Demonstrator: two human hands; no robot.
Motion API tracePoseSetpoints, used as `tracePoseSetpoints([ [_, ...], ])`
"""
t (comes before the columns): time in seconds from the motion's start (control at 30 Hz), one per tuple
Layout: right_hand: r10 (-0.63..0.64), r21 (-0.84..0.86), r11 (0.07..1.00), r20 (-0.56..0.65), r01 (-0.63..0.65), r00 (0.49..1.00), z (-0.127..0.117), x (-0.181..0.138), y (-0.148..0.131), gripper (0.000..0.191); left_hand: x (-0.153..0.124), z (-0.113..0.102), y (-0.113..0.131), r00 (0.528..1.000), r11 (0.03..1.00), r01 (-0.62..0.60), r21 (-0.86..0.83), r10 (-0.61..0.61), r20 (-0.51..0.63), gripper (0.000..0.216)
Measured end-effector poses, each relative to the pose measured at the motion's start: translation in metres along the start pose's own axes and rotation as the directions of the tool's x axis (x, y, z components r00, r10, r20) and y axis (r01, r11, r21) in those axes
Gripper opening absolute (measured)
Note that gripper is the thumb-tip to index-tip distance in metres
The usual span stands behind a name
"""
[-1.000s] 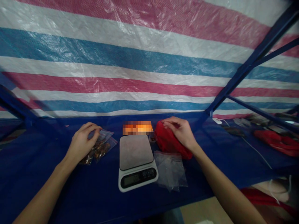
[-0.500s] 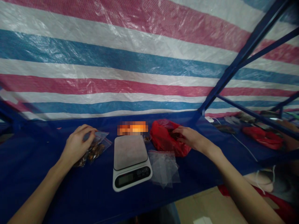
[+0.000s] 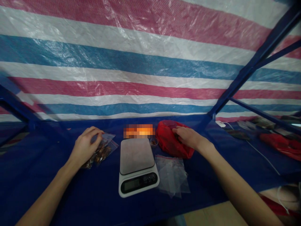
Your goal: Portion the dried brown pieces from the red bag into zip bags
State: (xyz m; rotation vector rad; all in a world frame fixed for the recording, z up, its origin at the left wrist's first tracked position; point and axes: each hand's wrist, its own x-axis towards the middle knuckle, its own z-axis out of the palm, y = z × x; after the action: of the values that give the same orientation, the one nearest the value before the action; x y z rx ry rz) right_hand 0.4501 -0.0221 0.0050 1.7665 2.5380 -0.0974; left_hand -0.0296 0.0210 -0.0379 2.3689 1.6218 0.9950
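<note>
My left hand [image 3: 85,145] rests with curled fingers on small clear bags of brown pieces [image 3: 101,149] left of a white kitchen scale [image 3: 137,166]. On the other side, my right hand [image 3: 188,137] reaches into the mouth of a red plastic bag [image 3: 171,141]; its fingertips are hidden inside. A stack of empty clear zip bags [image 3: 172,175] lies just right of the scale, with a small cup [image 3: 154,142] behind the scale's far right corner.
All of this sits on a blue cloth-covered shelf [image 3: 47,175] backed by a striped red, white and blue tarp [image 3: 141,62]. A blue frame post [image 3: 244,66] slants up at right. Beyond it lie red bags [image 3: 282,142] and a white cable [image 3: 261,155].
My right hand has gone from lying on top of the red bag to reaching into its opened mouth. My left hand stays on the filled bags.
</note>
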Motion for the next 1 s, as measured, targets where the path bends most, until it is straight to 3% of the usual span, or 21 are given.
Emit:
tracePoseSetpoints([
  [0.33, -0.115, 0.148, 0.981, -0.061, 0.123, 0.991, 0.003, 0.005, 0.018, 0.026, 0.001, 0.003, -0.002, 0.999, 0.999, -0.047, 0.02, 0.047, 0.014, 0.029],
  [0.43, -0.127, 0.178, 0.971, -0.196, 0.162, 0.972, -0.005, -0.004, 0.006, 0.027, 0.0, 0.001, -0.001, 0.998, 0.997, -0.056, 0.05, 0.057, -0.006, 0.029],
  [0.57, -0.159, 0.214, 0.935, -0.459, 0.282, 0.874, -0.01, -0.011, -0.021, 0.028, 0.0, -0.007, 0.0, 0.996, 0.992, -0.043, 0.122, 0.052, -0.068, 0.032],
  [0.63, -0.204, 0.184, 0.928, -0.473, 0.323, 0.857, -0.007, -0.01, -0.033, 0.031, 0.0, -0.01, 0.0, 0.995, 0.989, -0.026, 0.149, 0.04, -0.094, 0.033],
  [0.73, -0.219, 0.129, 0.947, -0.404, 0.293, 0.888, -0.002, -0.005, -0.036, 0.036, 0.001, -0.011, 0.002, 0.996, 0.986, -0.012, 0.164, 0.027, -0.089, 0.033],
  [0.83, -0.149, 0.139, 0.966, -0.394, 0.219, 0.907, -0.002, -0.005, -0.024, 0.033, 0.0, -0.009, 0.005, 0.997, 0.99, -0.017, 0.142, 0.027, -0.071, 0.034],
  [0.93, -0.087, 0.166, 0.97, -0.45, 0.18, 0.889, -0.011, -0.012, -0.009, 0.029, -0.001, -0.007, 0.007, 0.998, 0.994, -0.006, 0.112, 0.013, -0.061, 0.031],
  [1.0, -0.046, 0.172, 0.972, -0.527, 0.16, 0.848, -0.019, -0.018, -0.002, 0.027, -0.001, -0.008, 0.007, 0.999, 0.996, 0.005, 0.086, 0.0, -0.052, 0.028],
])
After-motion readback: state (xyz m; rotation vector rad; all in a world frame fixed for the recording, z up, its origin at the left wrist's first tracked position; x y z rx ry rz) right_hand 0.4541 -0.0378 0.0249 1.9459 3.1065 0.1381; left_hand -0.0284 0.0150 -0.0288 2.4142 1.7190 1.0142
